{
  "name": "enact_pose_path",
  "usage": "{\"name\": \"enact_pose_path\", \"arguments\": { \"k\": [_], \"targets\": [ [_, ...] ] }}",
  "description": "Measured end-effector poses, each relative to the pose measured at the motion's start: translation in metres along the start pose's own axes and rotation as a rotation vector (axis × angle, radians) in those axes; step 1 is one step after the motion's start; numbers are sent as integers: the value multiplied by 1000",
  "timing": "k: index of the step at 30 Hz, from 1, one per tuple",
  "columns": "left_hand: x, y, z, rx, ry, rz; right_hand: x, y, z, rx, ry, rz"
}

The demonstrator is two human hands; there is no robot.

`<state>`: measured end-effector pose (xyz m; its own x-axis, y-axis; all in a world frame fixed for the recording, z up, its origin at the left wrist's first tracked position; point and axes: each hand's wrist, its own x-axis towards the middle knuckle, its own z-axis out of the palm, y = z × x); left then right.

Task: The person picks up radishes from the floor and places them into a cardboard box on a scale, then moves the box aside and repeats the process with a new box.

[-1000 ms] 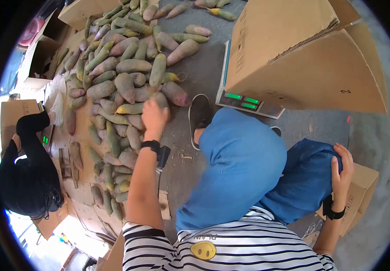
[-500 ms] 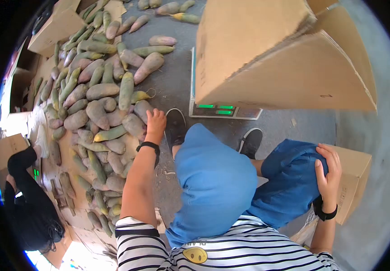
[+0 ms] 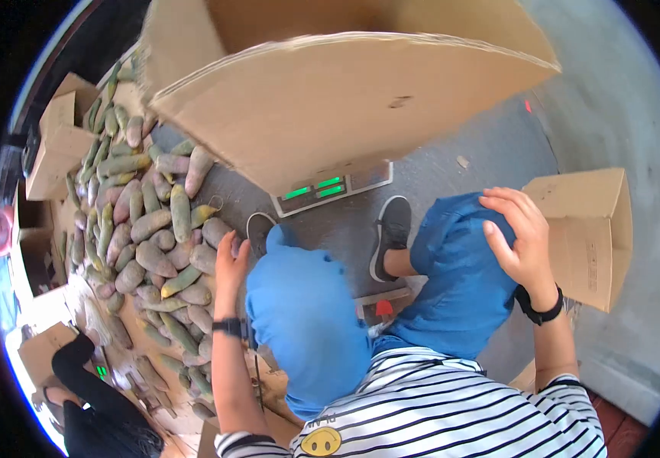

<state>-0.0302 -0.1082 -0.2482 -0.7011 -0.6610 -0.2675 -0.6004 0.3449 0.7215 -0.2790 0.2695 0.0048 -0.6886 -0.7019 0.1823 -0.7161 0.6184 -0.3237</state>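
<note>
My left hand (image 3: 231, 259) is beside the right edge of the radish pile (image 3: 152, 259), fingers apart and pointing up, with nothing seen in it. Resting on my blue-trousered right knee, my right hand (image 3: 519, 233) has its fingers spread and holds nothing. Green and purplish radishes lie heaped to the left of my left shoe (image 3: 260, 233). A large open cardboard box (image 3: 345, 99) stands on a scale (image 3: 335, 189) with green lit digits, in front of my feet.
A smaller cardboard box (image 3: 578, 229) stands on the floor beyond my right knee. Another person in black (image 3: 108, 416) sits at the lower left near a second scale. More cardboard boxes (image 3: 63, 145) line the far left.
The view has turned to the right, so the large box now fills the top centre and the pile sits further left. My left hand has stayed near the pile's edge; my right hand remains on my knee.
</note>
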Motion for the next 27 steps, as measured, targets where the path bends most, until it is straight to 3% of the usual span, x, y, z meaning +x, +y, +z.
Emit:
{"name": "enact_pose_path", "arguments": {
  "k": [2,4,6,8,9,10,12,14,18,20,27],
  "targets": [
    [-15,5,-19,-553,-228,-162,-2,3,1,23,35,-53],
    [-64,102,-58,-554,-251,-53,-7,6,3,30,83,-45],
    [-92,134,-75,-704,-242,26,-11,11,3,63,115,-62],
    [-120,206,-90,-491,-208,220,-14,12,3,71,133,-63],
    [-126,200,-85,-263,-114,298,-16,15,5,70,157,-80],
    [-132,215,-85,-256,-118,329,-17,17,8,68,180,-94],
    [-145,247,-73,342,37,534,-18,17,12,95,198,-103],
    [-141,248,-65,499,67,673,-21,19,16,135,221,-129],
    [-131,248,-65,408,2,669,-29,16,21,163,331,-131],
    [-131,249,-60,436,24,751,-33,17,22,200,385,-138],
    [-127,243,-59,551,61,754,-31,8,31,195,423,-168]
  ]
}}
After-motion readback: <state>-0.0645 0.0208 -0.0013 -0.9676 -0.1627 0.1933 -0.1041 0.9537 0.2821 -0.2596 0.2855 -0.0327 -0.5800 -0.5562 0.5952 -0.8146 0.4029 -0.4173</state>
